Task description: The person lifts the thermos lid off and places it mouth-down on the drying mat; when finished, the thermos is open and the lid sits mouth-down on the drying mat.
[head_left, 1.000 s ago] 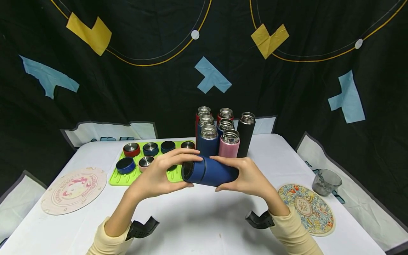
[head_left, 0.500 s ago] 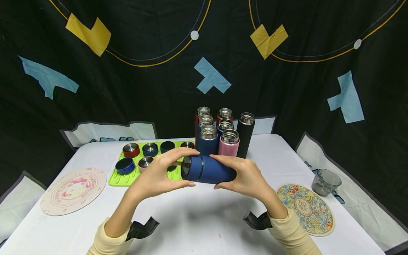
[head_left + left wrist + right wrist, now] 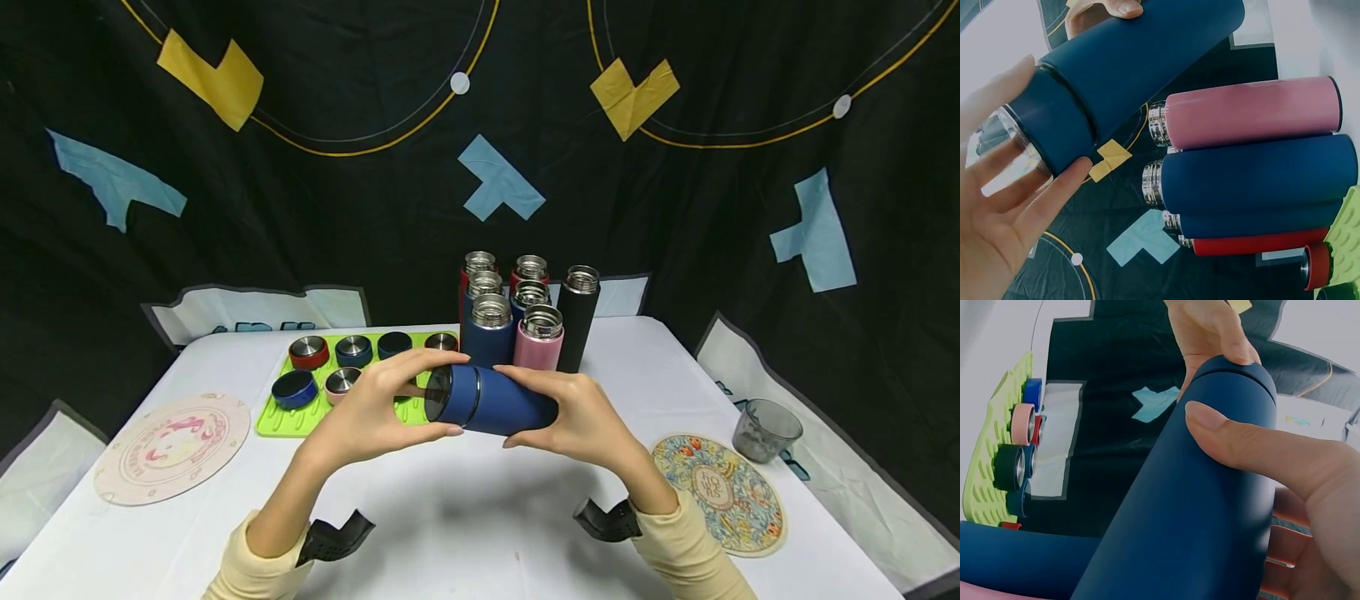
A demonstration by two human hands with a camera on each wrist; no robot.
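Observation:
Between both hands a dark blue vacuum flask [image 3: 517, 403] is held in the air, lying on its side in the head view. Its blue lid [image 3: 456, 395] sits on the left end, with a thin dark seam where it meets the body. My left hand [image 3: 378, 408] pinches the lid between thumb and fingers; the left wrist view shows its fingers spread about the lid [image 3: 1047, 115]. From the other end my right hand [image 3: 581, 414] grips the body, and its thumb lies along the flask [image 3: 1210, 506] in the right wrist view.
Behind the flask stand several lidless flasks, among them a pink one [image 3: 538, 342] and a tall black one [image 3: 579, 321]. A green mat [image 3: 288, 427] at the left bears several lids. Round placemats lie left [image 3: 176, 450] and right [image 3: 720, 492], near a grey cup [image 3: 767, 429].
The flask and right hand have shifted slightly left, and the lid end has turned a little. Both hands keep hold; in the last half second hardly anything has moved.

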